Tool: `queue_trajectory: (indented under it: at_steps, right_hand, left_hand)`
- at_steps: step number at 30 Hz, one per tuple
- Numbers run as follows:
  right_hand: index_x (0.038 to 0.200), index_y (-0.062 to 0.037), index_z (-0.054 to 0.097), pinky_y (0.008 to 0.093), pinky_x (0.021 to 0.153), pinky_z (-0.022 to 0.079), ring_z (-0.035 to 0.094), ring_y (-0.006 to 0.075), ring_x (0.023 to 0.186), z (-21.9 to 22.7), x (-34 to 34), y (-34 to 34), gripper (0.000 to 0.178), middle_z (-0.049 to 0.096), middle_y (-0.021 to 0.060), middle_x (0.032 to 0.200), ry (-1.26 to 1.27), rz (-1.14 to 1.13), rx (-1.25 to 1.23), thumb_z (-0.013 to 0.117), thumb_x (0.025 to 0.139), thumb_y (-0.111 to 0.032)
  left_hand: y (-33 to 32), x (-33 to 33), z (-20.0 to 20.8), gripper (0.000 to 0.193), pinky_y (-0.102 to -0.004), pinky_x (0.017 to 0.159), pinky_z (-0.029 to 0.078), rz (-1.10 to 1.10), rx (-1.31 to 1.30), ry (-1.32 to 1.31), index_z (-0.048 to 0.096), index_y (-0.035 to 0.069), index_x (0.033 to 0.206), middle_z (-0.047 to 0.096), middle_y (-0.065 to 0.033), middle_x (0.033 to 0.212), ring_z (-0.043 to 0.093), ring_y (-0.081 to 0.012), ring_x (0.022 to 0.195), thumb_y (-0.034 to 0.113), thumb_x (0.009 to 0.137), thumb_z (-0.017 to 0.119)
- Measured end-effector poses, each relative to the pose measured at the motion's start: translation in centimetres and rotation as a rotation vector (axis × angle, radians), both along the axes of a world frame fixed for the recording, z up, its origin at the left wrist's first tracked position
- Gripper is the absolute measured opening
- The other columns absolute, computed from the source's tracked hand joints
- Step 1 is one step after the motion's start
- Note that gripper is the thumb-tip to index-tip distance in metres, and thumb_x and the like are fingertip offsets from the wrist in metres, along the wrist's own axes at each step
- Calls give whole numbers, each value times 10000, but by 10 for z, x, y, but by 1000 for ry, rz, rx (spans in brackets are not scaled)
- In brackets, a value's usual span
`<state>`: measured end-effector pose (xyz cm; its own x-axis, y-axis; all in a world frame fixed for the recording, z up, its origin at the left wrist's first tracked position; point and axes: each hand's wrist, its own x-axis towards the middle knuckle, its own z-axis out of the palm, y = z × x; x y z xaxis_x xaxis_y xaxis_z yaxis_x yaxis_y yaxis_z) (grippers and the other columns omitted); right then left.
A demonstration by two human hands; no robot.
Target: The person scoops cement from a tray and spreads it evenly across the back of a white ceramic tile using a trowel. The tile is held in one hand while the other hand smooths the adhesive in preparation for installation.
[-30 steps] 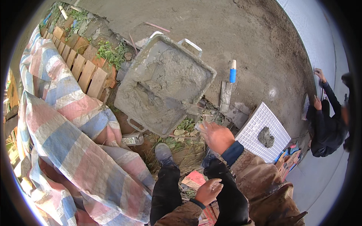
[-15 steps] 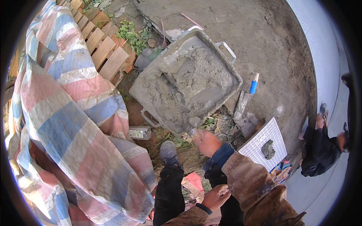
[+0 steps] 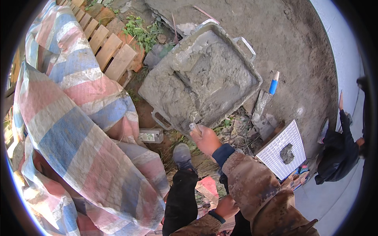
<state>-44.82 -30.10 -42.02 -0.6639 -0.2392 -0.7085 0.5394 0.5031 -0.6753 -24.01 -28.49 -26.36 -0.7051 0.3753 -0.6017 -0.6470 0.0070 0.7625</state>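
My right hand (image 3: 207, 139) is closed around the handle of a trowel (image 3: 193, 127) at the near corner of a square tub (image 3: 145, 88) with side handles. The trowel's blade is not clear against the grey wet mortar (image 3: 212, 72) that fills the tub. Low in the view, my left hand (image 3: 226, 207) is curled beside my right sleeve. That sleeve covers its fingertips, so anything in them is hidden. Right of the tub lies a mortar-smeared flat tool with a blue and wooden handle (image 3: 274, 83). A white gridded board (image 3: 281, 151) bears a lump of mortar (image 3: 287, 153).
A striped tarp (image 3: 82, 137) covers the left side, beside wooden slats (image 3: 110, 53). A clear plastic box (image 3: 151, 136) sits near my shoe (image 3: 182, 153). Broken bricks and dry grass lie around. Another person in dark clothes (image 3: 336, 153) is at the right by the pale wall.
My right hand has moved slightly left along the tub's near corner with the trowel. The view has shifted a little. At the right, the other person's arm now reaches farther up.
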Motion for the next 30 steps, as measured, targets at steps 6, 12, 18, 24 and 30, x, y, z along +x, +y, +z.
queue_trajectory:
  at_steps: [6,12,18,24,30]
  right_hand:
    - [1066,36,607,452,771,509,633,464,879,3,4,4,322,662,260,898,-2,-41,-113,632,943,-261]
    - [1167,33,622,380,776,515,664,324,838,-1,-8,-6,342,686,211,951,106,51,-91,648,947,-226]
    - [1221,32,595,404,799,529,677,408,931,13,2,2,395,682,260,1001,174,-45,-194,659,933,-232]
    - [1269,54,576,350,787,535,697,270,871,33,1,33,439,696,229,988,203,-101,-240,676,937,-216]
    - [1325,37,567,307,756,529,627,125,815,75,18,112,471,700,138,939,167,-122,-211,693,937,-200]
  left_hand:
    - [1,5,-3,391,-480,818,515,-84,-47,80,605,39,1242,648,-226,1143,620,-431,998,181,878,600]
    - [-7,0,-1,372,-466,814,518,-143,-62,214,616,61,1242,647,-209,1156,618,-400,1027,203,899,600]
    - [0,-1,0,378,-458,829,519,11,85,-7,611,59,1246,651,-205,1162,619,-400,1046,219,903,618]
    - [5,-21,9,408,-433,860,521,-107,-37,-110,598,51,1263,650,-211,1181,631,-398,1060,266,918,637]
    - [24,-15,7,415,-359,911,530,-34,104,-365,588,13,1277,681,-173,1140,672,-285,1094,273,961,662]
